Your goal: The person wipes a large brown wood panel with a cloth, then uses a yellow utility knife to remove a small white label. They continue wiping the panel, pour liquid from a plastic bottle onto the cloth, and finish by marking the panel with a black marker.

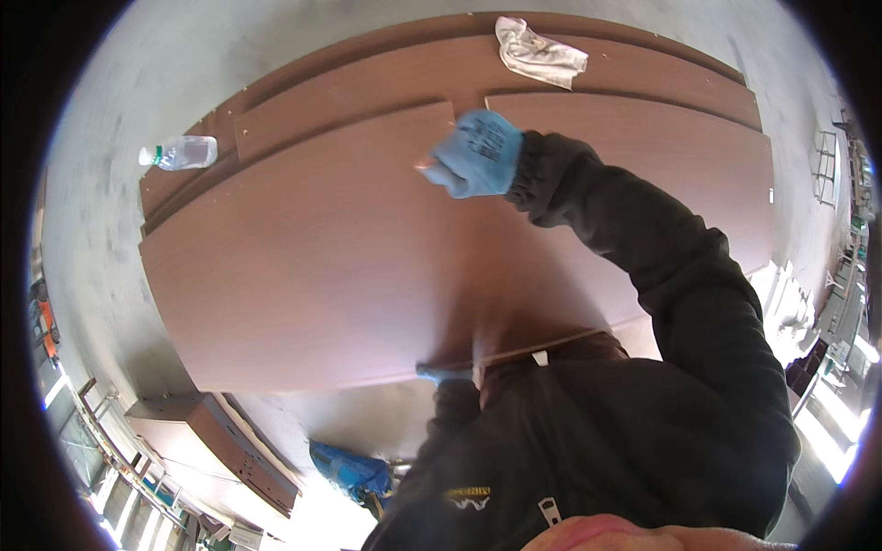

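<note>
A large brown panel (303, 248) with a smooth face lies flat in front of me, on top of other brown boards. Over its far part is my right hand (478, 154) in a light blue glove, fingers curled closed. A small orange-pink tip shows at the fingers; whether it is a held thing or a bare fingertip I cannot make out. My left hand (446, 374), also gloved in blue, is at the panel's near edge close to my body. One digit points left along that edge; the other fingers are hidden or blurred.
A crumpled whitish cloth (540, 55) lies on the far boards. A clear plastic bottle (186, 152) lies on its side at the far left. Near left stand a brown cabinet-like piece (216, 450) and a blue bag or wrapping (349, 468). Metal racks (825, 168) stand at the right.
</note>
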A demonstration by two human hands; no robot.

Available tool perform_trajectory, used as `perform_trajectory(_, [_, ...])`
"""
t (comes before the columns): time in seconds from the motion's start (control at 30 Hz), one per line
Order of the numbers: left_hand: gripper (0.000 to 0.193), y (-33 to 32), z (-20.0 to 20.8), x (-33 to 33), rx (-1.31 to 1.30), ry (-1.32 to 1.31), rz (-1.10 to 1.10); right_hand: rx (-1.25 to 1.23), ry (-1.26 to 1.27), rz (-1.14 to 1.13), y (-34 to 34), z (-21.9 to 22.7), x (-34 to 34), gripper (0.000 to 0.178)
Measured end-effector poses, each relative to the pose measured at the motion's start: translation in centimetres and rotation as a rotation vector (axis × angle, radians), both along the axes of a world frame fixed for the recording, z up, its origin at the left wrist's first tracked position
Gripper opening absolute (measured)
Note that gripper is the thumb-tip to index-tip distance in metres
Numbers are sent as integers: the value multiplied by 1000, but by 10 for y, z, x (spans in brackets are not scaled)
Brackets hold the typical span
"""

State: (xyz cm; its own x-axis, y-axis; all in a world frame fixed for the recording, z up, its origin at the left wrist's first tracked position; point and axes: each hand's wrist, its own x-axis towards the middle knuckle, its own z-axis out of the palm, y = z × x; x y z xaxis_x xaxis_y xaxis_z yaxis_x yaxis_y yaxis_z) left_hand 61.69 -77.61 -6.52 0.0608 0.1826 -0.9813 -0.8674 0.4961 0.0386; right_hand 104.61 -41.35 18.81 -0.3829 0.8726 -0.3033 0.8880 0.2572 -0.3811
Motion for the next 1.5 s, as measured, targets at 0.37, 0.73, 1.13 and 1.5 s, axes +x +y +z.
perform_trajectory(0.37, [85, 6, -1, -12, 33, -22, 52, 446, -467, -565, 48, -122, 172, 81])
perform_trajectory(0.73, [84, 9, -10, -3, 53, -71, 96, 335, 224, -659, 66, -186, 224, 43])
perform_trajectory(1.13, [93, -27, -88, -34, 52, 63, 213, 173, -195, -386, -119, -126, 105, 79])
perform_trajectory(1.5, [85, -1, -56, -12, 53, 91, -15, 561, -423, -849, -68, -132, 114, 56])
